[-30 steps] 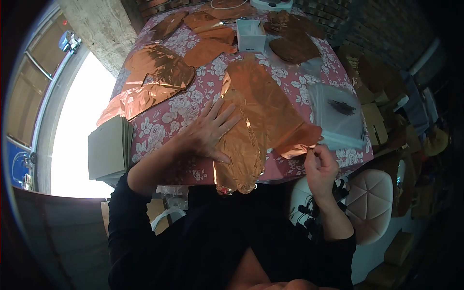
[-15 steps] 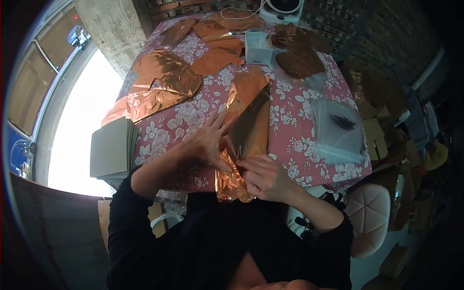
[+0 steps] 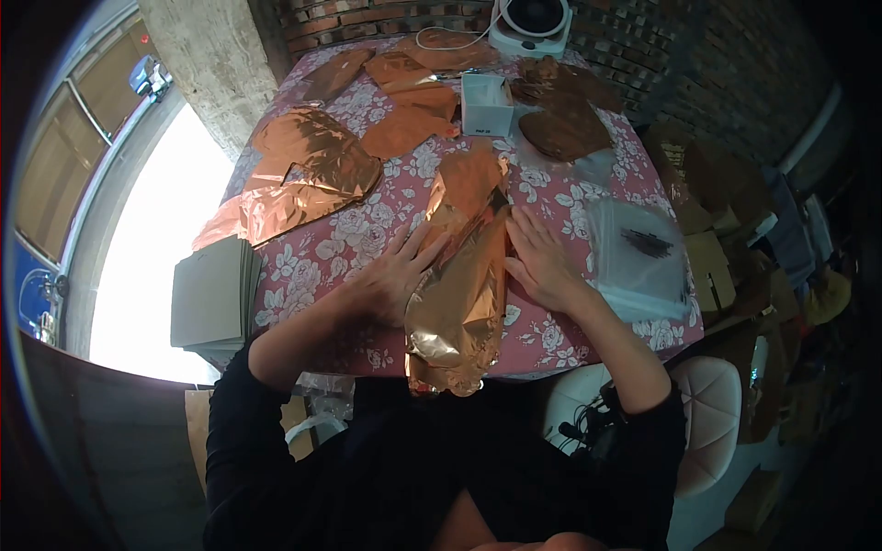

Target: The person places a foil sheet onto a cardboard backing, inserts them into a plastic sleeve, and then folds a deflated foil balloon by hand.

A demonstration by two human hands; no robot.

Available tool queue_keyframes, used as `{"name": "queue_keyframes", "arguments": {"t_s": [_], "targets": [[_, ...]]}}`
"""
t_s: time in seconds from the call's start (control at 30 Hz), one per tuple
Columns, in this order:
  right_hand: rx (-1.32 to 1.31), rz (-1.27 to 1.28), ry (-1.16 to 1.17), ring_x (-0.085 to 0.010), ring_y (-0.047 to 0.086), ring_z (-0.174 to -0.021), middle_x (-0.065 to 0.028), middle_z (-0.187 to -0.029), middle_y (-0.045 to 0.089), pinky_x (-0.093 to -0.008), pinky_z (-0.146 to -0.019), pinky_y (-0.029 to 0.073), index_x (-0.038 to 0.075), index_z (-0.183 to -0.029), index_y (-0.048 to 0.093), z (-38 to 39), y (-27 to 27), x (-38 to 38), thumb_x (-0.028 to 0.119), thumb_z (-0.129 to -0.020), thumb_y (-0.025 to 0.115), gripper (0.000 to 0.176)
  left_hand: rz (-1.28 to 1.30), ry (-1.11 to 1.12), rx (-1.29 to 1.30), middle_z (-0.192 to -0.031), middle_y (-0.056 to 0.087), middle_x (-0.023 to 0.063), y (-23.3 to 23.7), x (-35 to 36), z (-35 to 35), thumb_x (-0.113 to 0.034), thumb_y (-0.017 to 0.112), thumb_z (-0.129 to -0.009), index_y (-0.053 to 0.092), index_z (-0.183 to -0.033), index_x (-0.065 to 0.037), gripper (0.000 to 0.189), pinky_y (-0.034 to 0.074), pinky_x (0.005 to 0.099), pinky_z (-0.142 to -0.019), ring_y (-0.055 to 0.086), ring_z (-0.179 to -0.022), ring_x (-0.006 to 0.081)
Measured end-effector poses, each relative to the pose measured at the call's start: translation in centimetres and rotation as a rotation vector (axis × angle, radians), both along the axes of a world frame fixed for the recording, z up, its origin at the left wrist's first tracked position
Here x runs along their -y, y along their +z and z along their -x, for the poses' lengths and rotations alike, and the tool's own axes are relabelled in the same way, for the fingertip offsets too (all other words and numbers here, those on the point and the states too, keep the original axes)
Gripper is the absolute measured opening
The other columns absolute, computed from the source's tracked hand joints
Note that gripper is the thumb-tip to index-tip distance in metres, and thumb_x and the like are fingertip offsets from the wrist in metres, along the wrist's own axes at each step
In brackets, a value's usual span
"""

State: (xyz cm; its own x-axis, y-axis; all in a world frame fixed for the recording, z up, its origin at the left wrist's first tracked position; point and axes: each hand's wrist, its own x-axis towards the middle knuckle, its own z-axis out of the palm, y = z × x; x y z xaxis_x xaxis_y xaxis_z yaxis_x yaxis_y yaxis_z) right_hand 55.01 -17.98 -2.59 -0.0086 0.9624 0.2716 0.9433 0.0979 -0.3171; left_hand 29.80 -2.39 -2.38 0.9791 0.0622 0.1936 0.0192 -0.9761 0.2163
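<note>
A long copper-coloured foil balloon, flat and folded lengthwise, lies in front of me with its near end over the table's front edge. My left hand rests along its left side, fingers stretched out and touching the foil. On the right edge lies my right hand, flat with its fingers extended, its fingertips against the foil. Neither hand grips anything.
A flowered pink cloth covers the table. More copper foil balloons lie at the back left, darker ones at the back right. A white box, clear plastic bags, stacked grey card and a fan are also there.
My right hand has let go of the foil's near part and moved forward to its right edge, opening out. The near part of the foil now lies folded over and flatter.
</note>
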Motion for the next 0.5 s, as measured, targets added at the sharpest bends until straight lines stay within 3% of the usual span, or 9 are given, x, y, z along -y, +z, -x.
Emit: {"name": "queue_keyframes", "arguments": {"t_s": [0.03,0.07,0.13,0.23,0.3,0.43,0.5], "targets": [[0.102,0.045,0.019,-0.0382,0.020,-0.145,-0.0263,-0.153,0.025,-0.0462,-0.118,0.017,-0.006,-0.145,0.028,-0.1,0.0,-0.8,0.034,-0.100,0.040,0.061,-0.002,0.001,-0.001,-0.151,0.023,0.0273,-0.2,0.0,0.0,-0.051,0.070,-0.073,0.043,-0.138,0.003,0.089,0.015,0.0596,-0.116,0.021,-0.137,0.0518],[0.101,0.041,0.021,-0.0382,0.020,-0.145,-0.0263,-0.153,0.025,-0.0462,-0.118,0.017,-0.006,-0.145,0.028,-0.3,-0.5,-1.7,0.034,-0.100,0.040,0.061,-0.092,-0.031,0.003,-0.150,0.024,0.0281,-0.4,-0.1,0.0,-0.052,0.072,-0.070,0.037,-0.141,0.003,0.096,0.015,0.0584,-0.117,0.018,-0.139,0.0516],[0.230,0.072,0.040,-0.0372,0.018,-0.145,-0.0274,-0.153,0.024,-0.0470,-0.119,0.012,-0.009,-0.143,0.028,-0.6,-1.7,-3.4,0.047,-0.100,0.036,0.072,-0.185,-0.059,0.003,-0.149,0.025,0.0289,-0.3,-0.3,0.0,-0.053,0.074,-0.068,0.031,-0.144,0.002,0.104,0.014,0.0572,-0.118,0.015,-0.140,0.0514],[0.309,0.153,-0.018,-0.0369,0.013,-0.147,-0.0263,-0.155,0.019,-0.0451,-0.119,0.009,-0.008,-0.147,0.022,-1.1,-2.1,-5.1,0.050,-0.100,0.032,0.075,-0.215,-0.110,0.019,-0.149,0.023,0.0297,0.0,-0.4,0.0,-0.050,0.072,-0.071,0.027,-0.146,0.005,0.104,0.018,0.0580,-0.115,0.023,-0.136,0.0533],[0.324,0.197,-0.052,-0.0366,0.012,-0.147,-0.0262,-0.156,0.018,-0.0452,-0.119,0.009,-0.008,-0.147,0.022,-1.5,-1.5,-6.3,0.051,-0.100,0.032,0.076,0.077,-0.021,-0.004,-0.149,0.023,0.0293,0.0,-0.5,0.2,-0.049,0.074,-0.068,0.020,-0.149,0.002,0.110,0.020,0.0556,-0.116,0.023,-0.136,0.0540],[0.332,0.251,-0.111,-0.0359,0.011,-0.147,-0.0257,-0.156,0.016,-0.0454,-0.120,0.008,-0.008,-0.147,0.022,-2.8,-1.5,-8.4,0.054,-0.099,0.032,0.079,0.028,-0.057,-0.005,-0.149,0.023,0.0291,1.4,-0.2,0.0,-0.048,0.076,-0.066,0.016,-0.150,0.003,0.115,0.020,0.0532,-0.116,0.023,-0.136,0.0531],[0.324,0.245,-0.106,-0.0356,0.010,-0.148,-0.0255,-0.156,0.016,-0.0455,-0.120,0.008,-0.008,-0.147,0.022,-3.6,-1.8,-9.2,0.055,-0.099,0.033,0.080,0.133,0.080,-0.140,-0.150,0.023,0.0280,1.9,0.3,0.1,-0.049,0.076,-0.064,0.018,-0.148,0.008,0.116,0.018,0.0524,-0.117,0.022,-0.138,0.0497]]}}
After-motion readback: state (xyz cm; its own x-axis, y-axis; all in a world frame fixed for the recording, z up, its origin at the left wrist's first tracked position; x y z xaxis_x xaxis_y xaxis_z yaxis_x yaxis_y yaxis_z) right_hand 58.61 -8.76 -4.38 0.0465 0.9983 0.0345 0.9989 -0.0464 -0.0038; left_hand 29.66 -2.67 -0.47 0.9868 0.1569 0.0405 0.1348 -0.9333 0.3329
